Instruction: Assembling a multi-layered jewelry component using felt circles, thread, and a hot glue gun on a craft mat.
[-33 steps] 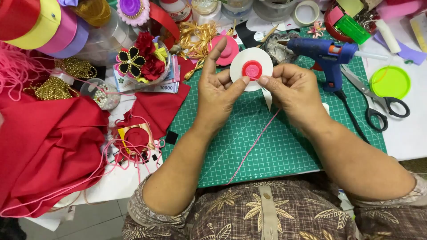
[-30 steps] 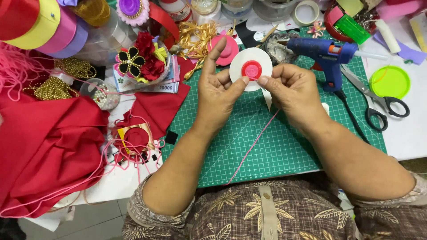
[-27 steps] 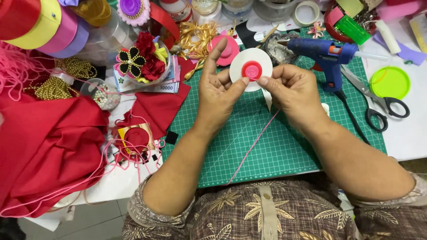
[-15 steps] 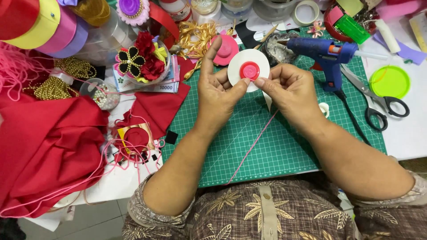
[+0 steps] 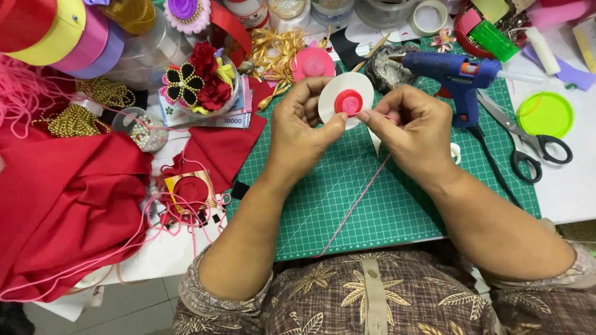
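Fingers of the left hand (image 5: 301, 133) and right hand (image 5: 410, 127) pinch the white disc (image 5: 345, 98) above the green mat (image 5: 372, 198).

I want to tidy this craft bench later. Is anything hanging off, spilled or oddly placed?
Yes. The red cloth and loose pink cord spill over the table's front edge at the left. The cord strand from the right hand also trails off the green cutting mat. Nothing looks broken.

A green gridded cutting mat (image 5: 372, 205) lies on the white table (image 5: 580, 192), with folded red cloth (image 5: 62, 205) to its left. A blue glue gun (image 5: 456, 74) rests at its far right corner, black-handled scissors (image 5: 528, 139) just right of it.
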